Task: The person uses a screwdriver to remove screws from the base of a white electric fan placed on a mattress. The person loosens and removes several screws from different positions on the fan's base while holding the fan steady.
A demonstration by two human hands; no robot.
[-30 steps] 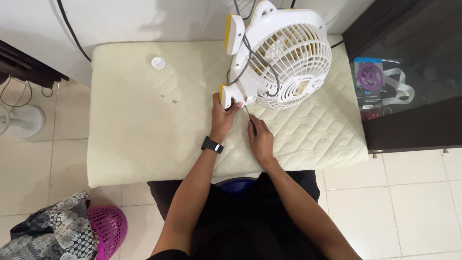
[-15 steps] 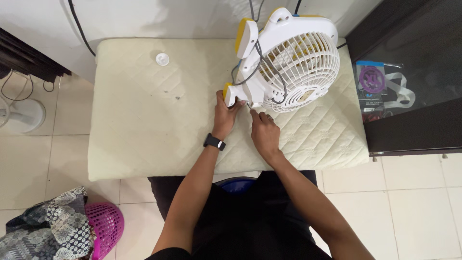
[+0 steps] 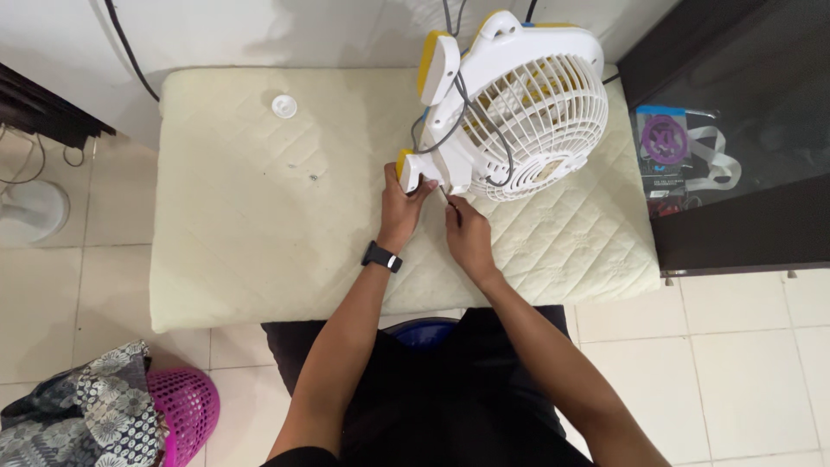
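White fan (image 3: 519, 104) lies near the cushion's (image 3: 259, 242) far right corner; left hand (image 3: 400, 207) still grips its foot, right hand (image 3: 467, 232) has brought the pinched screwdriver tip up to it.

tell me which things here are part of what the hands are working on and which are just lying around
In use:
- white fan, lying on the cushion
- left hand, gripping the fan's foot
- right hand, holding a thin tool, likely a screwdriver, at the foot
- grey cord draped on the fan

Lying about:
- small white cap
- pink basket with cloth
- packet in the dark cabinet
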